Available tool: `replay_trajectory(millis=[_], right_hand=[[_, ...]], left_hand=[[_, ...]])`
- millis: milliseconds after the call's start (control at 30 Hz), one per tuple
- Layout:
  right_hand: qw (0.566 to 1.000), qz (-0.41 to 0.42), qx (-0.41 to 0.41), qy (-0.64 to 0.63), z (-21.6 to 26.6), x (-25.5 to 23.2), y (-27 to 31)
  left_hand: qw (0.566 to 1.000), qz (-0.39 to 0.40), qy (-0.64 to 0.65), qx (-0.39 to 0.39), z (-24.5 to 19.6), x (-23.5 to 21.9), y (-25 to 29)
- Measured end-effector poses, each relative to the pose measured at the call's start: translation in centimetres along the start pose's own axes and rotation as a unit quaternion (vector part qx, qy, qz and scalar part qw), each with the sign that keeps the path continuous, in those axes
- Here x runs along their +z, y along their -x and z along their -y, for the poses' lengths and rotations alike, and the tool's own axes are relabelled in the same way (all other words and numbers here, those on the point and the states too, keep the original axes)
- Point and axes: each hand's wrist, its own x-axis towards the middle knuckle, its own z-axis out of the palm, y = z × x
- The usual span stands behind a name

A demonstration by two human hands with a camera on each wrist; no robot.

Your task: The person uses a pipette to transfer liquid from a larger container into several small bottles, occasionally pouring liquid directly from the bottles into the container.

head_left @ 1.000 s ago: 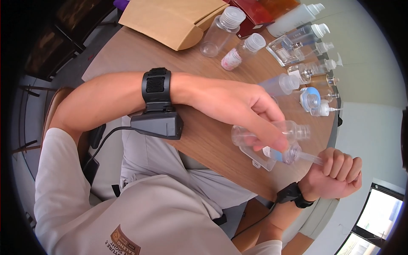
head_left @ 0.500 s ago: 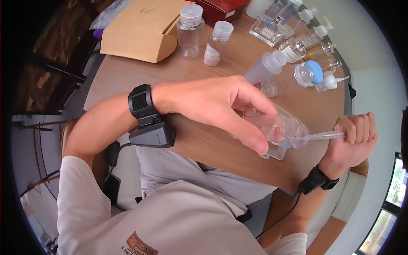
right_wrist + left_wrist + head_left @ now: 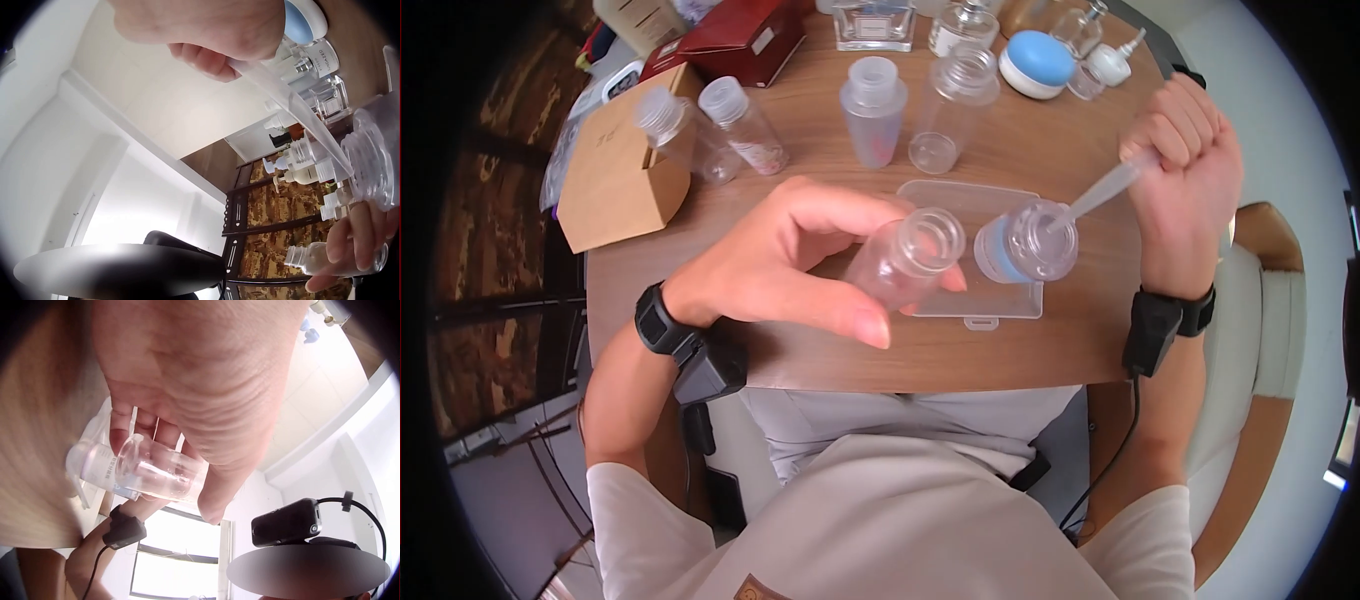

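My left hand [image 3: 805,265] grips a small clear open-mouthed bottle [image 3: 905,262], thumb on the near side, its mouth facing up and right. In the left wrist view the bottle [image 3: 164,470] lies between thumb and fingers. My right hand [image 3: 1185,165] is curled round the top of a translucent dropper [image 3: 1105,190]. The dropper's tip is inside the mouth of a clear jar-like bottle with a blue-and-white label [image 3: 1010,247], which stands on a clear plastic tray [image 3: 970,300]. In the right wrist view the dropper [image 3: 300,109] slants down to the ridged bottle mouth [image 3: 369,159].
Behind the tray stand a frosted bottle [image 3: 873,115] and a clear open bottle [image 3: 950,115]. A blue-lidded jar [image 3: 1037,65] and several pump and perfume bottles are at the back. Back left are two capped bottles, a cardboard box [image 3: 615,165] and a red box [image 3: 745,40].
The head view has turned and shifted. My left hand has moved its bottle left, apart from the labelled bottle, whose mouth now shows. My right hand still holds the dropper, its tip in that mouth.
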Motion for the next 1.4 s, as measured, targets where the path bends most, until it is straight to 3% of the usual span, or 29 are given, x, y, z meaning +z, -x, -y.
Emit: replay_trajectory(millis=[100, 333, 433, 500, 733, 900, 1000, 1133, 1200, 1400], right_hand=[[0.999, -0.016, -0.032, 0.009, -0.1, -0.2, -0.1], [1.000, -0.015, 0.011, -0.017, 0.4, -0.7, -0.4], [0.997, -0.036, -0.058, 0.035, -1.1, -0.3, 0.0], [0.997, -0.047, -0.065, 0.005, -1.0, 0.0, -0.1], [0.996, -0.065, -0.056, -0.010, -0.8, -0.6, -0.1], [0.997, -0.062, -0.052, 0.007, -0.4, -1.2, -0.4], [0.996, -0.068, -0.055, -0.005, -0.6, -0.9, -0.3], [0.997, -0.061, -0.052, -0.015, -1.0, -0.9, -0.3], [0.997, -0.059, -0.055, -0.004, -1.0, -1.0, -0.4], [0.997, -0.062, -0.046, -0.024, -0.7, -0.9, -0.3]], left_hand=[[1.000, -0.001, -0.004, -0.006, 0.2, -0.1, 0.0], [0.997, 0.075, 0.002, 0.008, 0.4, -1.4, -0.1], [0.999, 0.044, 0.020, 0.000, 0.6, -1.1, 0.0], [0.999, 0.039, 0.023, 0.010, 0.8, -1.1, 0.1], [0.996, 0.072, -0.037, 0.024, 0.8, -1.6, -0.2], [0.999, 0.024, -0.022, 0.029, 1.0, -1.2, 0.0], [0.997, 0.049, -0.046, 0.046, 1.3, -1.7, -0.1], [0.999, 0.026, -0.023, 0.037, 1.2, -1.1, 0.0], [0.995, -0.003, -0.096, 0.007, 0.6, -0.5, -0.2], [0.995, -0.007, -0.097, -0.003, 0.4, -0.4, -0.1]])
